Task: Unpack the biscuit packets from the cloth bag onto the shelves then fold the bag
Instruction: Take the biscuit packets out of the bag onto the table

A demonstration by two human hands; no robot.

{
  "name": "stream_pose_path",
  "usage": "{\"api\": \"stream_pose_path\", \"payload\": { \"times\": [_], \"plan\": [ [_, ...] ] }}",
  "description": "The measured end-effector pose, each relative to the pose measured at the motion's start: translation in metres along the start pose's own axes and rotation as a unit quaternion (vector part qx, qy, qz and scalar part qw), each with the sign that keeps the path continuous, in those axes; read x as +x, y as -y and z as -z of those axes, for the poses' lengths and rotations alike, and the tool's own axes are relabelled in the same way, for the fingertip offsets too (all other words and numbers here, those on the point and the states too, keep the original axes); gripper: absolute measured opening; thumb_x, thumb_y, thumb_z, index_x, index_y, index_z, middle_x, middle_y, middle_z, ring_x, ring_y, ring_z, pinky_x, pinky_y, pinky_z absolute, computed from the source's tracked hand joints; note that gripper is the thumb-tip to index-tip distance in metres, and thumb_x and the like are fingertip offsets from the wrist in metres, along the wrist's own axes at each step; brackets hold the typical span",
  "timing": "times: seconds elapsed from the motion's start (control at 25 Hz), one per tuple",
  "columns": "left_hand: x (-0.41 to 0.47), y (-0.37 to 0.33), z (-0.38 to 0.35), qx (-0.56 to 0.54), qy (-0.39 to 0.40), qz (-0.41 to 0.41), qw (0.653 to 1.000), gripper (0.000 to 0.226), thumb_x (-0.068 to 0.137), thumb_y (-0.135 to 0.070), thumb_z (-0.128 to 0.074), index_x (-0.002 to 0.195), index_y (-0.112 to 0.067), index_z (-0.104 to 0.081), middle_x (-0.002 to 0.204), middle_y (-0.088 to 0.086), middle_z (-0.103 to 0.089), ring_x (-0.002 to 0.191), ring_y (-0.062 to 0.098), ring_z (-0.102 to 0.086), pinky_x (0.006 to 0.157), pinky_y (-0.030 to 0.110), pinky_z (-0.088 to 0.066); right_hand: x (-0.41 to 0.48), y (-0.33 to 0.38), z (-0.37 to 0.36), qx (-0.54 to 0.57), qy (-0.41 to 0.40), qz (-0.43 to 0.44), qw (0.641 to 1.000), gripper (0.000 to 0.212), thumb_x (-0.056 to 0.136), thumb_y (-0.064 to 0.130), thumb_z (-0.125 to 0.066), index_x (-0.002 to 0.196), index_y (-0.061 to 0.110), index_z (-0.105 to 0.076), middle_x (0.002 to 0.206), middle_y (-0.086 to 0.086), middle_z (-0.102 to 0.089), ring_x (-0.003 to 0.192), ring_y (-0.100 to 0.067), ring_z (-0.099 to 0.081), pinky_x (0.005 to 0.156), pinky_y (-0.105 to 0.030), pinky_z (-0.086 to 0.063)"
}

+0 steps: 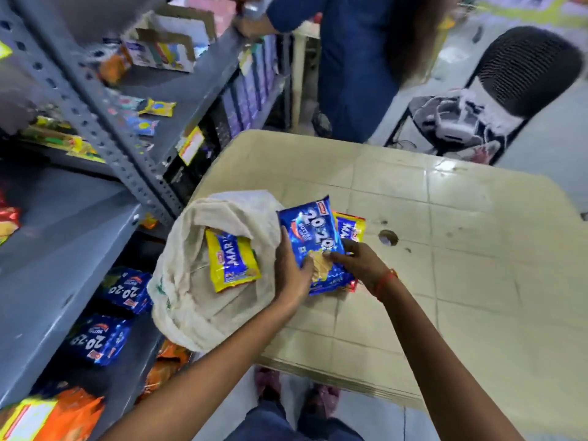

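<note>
I grip the glossy blue biscuit packet [318,246] with my left hand [291,275] and right hand [359,265], squaring it over a yellow one underneath, beside the cream cloth bag [197,300] (another yellow packet [232,262] waits inside) on the beige table [461,281].

Even, bright indoor light fills the scene. A white glare patch sits on the glossy table [445,167] near its far edge. Shadows are soft. Wide-angle distortion bends the shelves [105,122] at the left, and motion blur smears the upper corners and frame edges.
</note>
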State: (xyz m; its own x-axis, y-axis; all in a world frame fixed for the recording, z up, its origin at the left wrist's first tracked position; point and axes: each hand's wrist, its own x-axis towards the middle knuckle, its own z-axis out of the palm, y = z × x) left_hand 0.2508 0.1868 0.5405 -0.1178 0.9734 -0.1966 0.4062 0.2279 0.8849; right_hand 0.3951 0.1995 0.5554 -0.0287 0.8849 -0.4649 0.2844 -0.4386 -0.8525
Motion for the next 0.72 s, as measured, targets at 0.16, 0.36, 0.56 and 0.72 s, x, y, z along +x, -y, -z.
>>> {"api": "stream_pose_path", "payload": {
  "times": [0.16, 0.36, 0.56, 0.72],
  "plan": [
    [0.004, -0.026, -0.072, 0.038, 0.176, -0.014, 0.984, 0.085, 0.088, -0.005, -0.054, 0.149, -0.013, 0.005, 0.157, 0.010, -0.020, 0.143, 0.026, -0.027, 0.116, 0.037, -0.026, -0.008, -0.048, 0.050, 0.010, -0.163, 0.007, 0.987, 0.041, 0.085, 0.000, -0.062, 0.124, 0.004, -0.053, 0.113, -0.016, -0.065, 0.089, -0.022, -0.064, 0.089, -0.045, -0.052],
    [0.016, -0.040, -0.147, 0.049, 0.316, 0.026, 0.947, 0.087, 0.088, -0.003, -0.055, 0.149, -0.010, 0.007, 0.157, 0.011, -0.018, 0.143, 0.026, -0.024, 0.113, 0.032, -0.027, -0.004, -0.107, 0.094, 0.043, -0.215, -0.024, 0.975, 0.051, 0.088, -0.010, -0.050, 0.136, 0.003, -0.037, 0.123, -0.014, -0.057, 0.082, 0.000, -0.066, 0.063, -0.009, -0.055],
    [0.027, -0.032, -0.166, 0.043, 0.358, 0.100, 0.927, 0.082, 0.086, 0.007, -0.052, 0.148, -0.008, 0.000, 0.146, 0.018, -0.038, 0.131, 0.030, -0.044, 0.103, 0.036, -0.040, 0.008, -0.130, 0.095, -0.020, -0.199, -0.059, 0.978, 0.055, 0.086, -0.013, -0.041, 0.136, 0.006, -0.032, 0.136, -0.024, -0.050, 0.105, -0.024, -0.055, 0.073, -0.021, -0.056],
    [0.015, -0.033, -0.136, -0.026, 0.342, 0.080, 0.936, 0.075, 0.091, 0.000, -0.049, 0.150, -0.010, -0.003, 0.148, 0.002, -0.031, 0.129, 0.010, -0.036, 0.091, 0.014, -0.041, 0.011, -0.097, 0.073, -0.093, -0.251, -0.047, 0.962, 0.070, 0.086, 0.003, -0.051, 0.147, 0.005, -0.018, 0.152, -0.017, -0.030, 0.137, -0.030, -0.036, 0.114, -0.043, -0.031]
  ]
}}
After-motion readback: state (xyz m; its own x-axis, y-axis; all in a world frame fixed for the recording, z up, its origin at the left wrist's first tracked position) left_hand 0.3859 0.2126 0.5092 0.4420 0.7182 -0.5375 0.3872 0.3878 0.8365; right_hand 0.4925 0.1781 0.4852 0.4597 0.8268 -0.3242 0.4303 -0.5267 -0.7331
